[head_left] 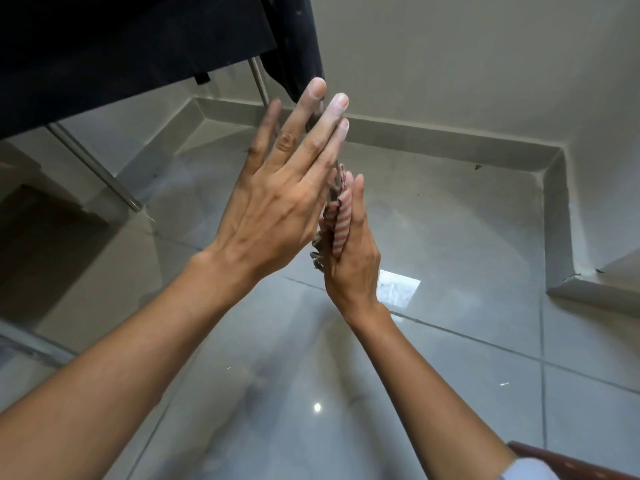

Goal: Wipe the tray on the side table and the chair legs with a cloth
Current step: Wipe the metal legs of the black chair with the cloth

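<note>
At the bottom right corner, nearest you, a pale blue sleeve edge (526, 470) shows beside a strip of reddish-brown wood (568, 462), and both your bare forearms reach up from there over the floor. Your right hand (349, 251) stands on edge with its fingers flat and straight, pressing a folded red-and-white striped cloth (340, 220) against the palm of your left hand (277, 202). Your left hand is spread wide, fingers apart and pointing up, its back toward you, so the cloth is sandwiched between the two palms and only its striped edge and a frayed grey fringe at the bottom show. Neither hand curls around anything; the cloth is held by flat pressure alone. Your left hand blocks most of the cloth and the lower part of the thin metal chair leg (259, 81) behind your fingertips. Further left, a second slanted steel chair leg (97, 168) runs down to the floor, apart from your hands. Above both sits the dark, black-covered chair seat (121, 53), with dark fabric (294, 46) hanging at its right corner just over your fingers. The glossy grey tiled floor (467, 341) reflects light, and a raised grey skirting (433, 140) meets the plain off-white wall (485, 64) at the back.
</note>
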